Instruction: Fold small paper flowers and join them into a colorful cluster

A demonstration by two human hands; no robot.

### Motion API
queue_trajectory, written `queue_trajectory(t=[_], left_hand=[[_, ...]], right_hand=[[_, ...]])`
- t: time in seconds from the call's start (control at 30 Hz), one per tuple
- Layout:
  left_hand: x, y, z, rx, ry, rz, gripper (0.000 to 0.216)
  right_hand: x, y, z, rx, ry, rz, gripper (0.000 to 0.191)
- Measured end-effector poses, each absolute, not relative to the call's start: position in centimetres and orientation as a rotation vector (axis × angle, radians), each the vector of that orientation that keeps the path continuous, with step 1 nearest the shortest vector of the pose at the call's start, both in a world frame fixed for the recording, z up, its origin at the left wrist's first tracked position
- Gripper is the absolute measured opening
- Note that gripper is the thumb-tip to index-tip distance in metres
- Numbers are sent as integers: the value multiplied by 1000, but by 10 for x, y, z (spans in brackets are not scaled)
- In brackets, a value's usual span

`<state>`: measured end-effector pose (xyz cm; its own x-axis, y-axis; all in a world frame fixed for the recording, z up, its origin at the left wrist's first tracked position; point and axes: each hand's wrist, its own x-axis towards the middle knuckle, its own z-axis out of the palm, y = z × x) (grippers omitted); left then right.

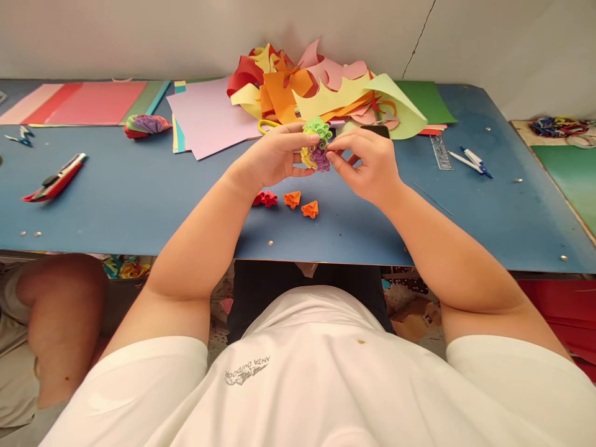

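Observation:
My left hand and my right hand meet above the blue table, both closed on a small cluster of rolled paper flowers in green, yellow and purple. The left fingers grip its left side and the right fingertips pinch its right side. Under the hands, on the table, lie a red paper flower and two orange paper flowers.
A heap of cut coloured paper scraps lies behind the hands, with a lilac sheet and pink sheets to the left. A red utility knife, a folded paper fan, a ruler and a blue pen rest nearby. Another person's knee shows at lower left.

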<state>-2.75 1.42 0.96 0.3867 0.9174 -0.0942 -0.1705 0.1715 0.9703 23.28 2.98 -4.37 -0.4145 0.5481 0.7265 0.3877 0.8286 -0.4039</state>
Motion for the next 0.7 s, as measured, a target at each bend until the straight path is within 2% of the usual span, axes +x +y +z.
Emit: queue_trajectory(t=[0.17, 0.27, 0.33, 0.47, 0.6, 0.7], left_hand=[[-24, 6, 21, 1088, 926, 916, 14], [-23, 3, 24, 1081, 922, 920, 27], [-23, 4, 24, 1052, 963, 945, 33], [-23, 9, 23, 1040, 1102, 985, 35], [-26, 11, 22, 1086, 1140, 967, 34], [-25, 10, 23, 1115, 1137, 934, 22]], right_hand=[[232, 36, -49, -612, -2078, 154, 63], [232, 37, -50, -616, -2091, 175, 61], [232, 34, -48, -639, -2077, 210, 51], [232, 19, -37, -644, -2199, 336, 17], [230, 8, -32, -386, -2584, 388, 31], [231, 8, -32, -293, -2712, 386, 37]])
